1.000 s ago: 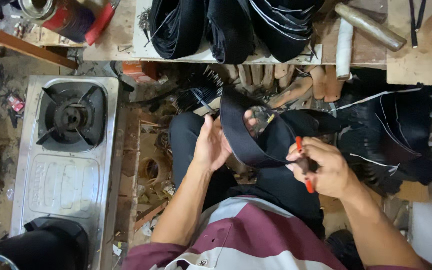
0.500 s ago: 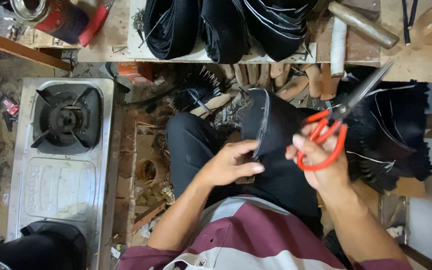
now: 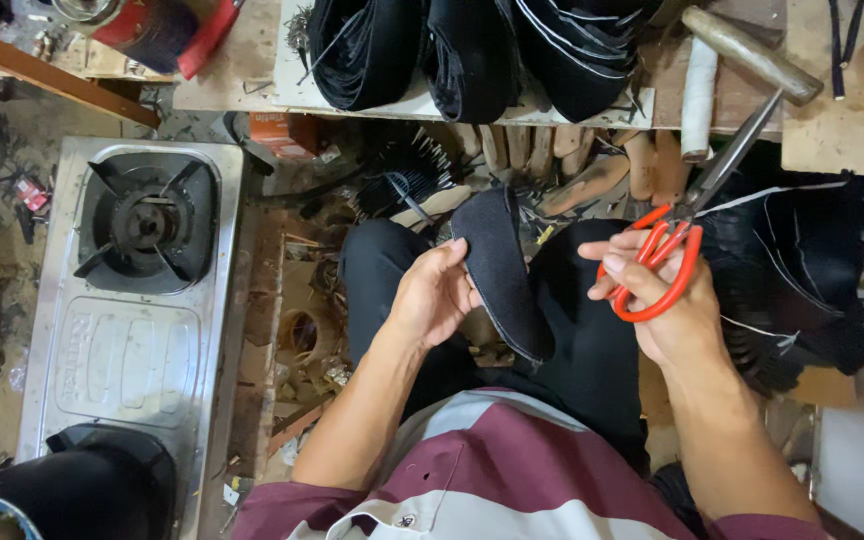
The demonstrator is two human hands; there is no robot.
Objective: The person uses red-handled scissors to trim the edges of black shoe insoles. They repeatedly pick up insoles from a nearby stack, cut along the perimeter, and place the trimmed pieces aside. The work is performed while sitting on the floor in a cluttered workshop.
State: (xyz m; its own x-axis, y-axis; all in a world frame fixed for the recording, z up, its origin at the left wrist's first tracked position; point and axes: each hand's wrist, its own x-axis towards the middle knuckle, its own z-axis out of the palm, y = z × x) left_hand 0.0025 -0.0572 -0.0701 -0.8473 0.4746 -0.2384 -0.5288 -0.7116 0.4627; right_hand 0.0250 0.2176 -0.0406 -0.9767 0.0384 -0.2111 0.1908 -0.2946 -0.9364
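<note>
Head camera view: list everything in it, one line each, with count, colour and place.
Sole-shaped piece: one, black, over the lap, held by the left hand.
Scissors: one pair, red handles, grey blades pointing up right, in the right hand.
Gas stove: one, steel with black burners, on the floor at left.
Folded material: several rolls, black, on the bench at top.
Hammer: one, wooden handle, top right on the bench.
Can: one, red, top left.
Fringed strips: a heap, black, at right.
Left hand: grips the piece's edge.
Right hand: fingers through the scissor handles.
</note>
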